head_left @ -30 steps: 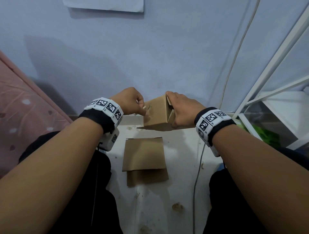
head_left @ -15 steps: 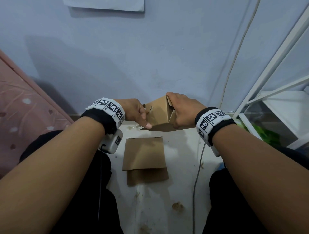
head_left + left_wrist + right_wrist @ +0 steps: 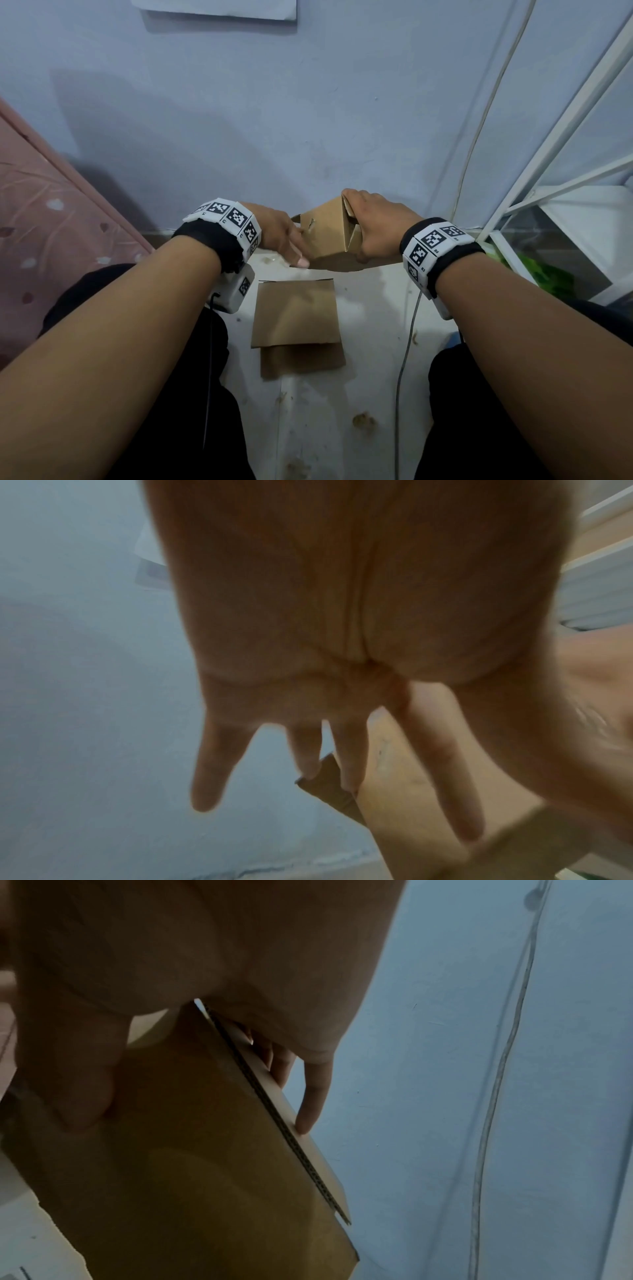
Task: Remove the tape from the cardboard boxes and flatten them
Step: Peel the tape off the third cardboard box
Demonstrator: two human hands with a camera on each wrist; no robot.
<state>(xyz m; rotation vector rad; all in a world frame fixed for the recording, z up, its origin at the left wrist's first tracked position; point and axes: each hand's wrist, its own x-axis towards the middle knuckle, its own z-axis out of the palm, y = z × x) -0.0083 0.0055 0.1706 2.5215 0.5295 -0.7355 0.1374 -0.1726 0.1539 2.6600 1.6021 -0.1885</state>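
1. I hold the cardboard box (image 3: 329, 233) up in the air between my two hands, far of the flattened box (image 3: 296, 315) that lies on the white floor (image 3: 370, 342) between my knees.
2. My right hand (image 3: 380, 228) grips the box's right end, thumb on the near face and fingers (image 3: 313, 1096) curled over the far edge of an open flap.
3. My left hand (image 3: 281, 236) lies against the left end, fingers (image 3: 441, 764) straight and spread, tips pressing the cardboard and clamping nothing.
4. The relation that matters: the box's long axis runs left to right from one palm to the other, so it sits directly right of my left fingertips. Pushing inward along that line should, I judge, start the collapse.
5. The box is plain brown corrugated, tilted with a ridge uppermost, and its left face carries a small ragged tear. I can't make out any tape on it.
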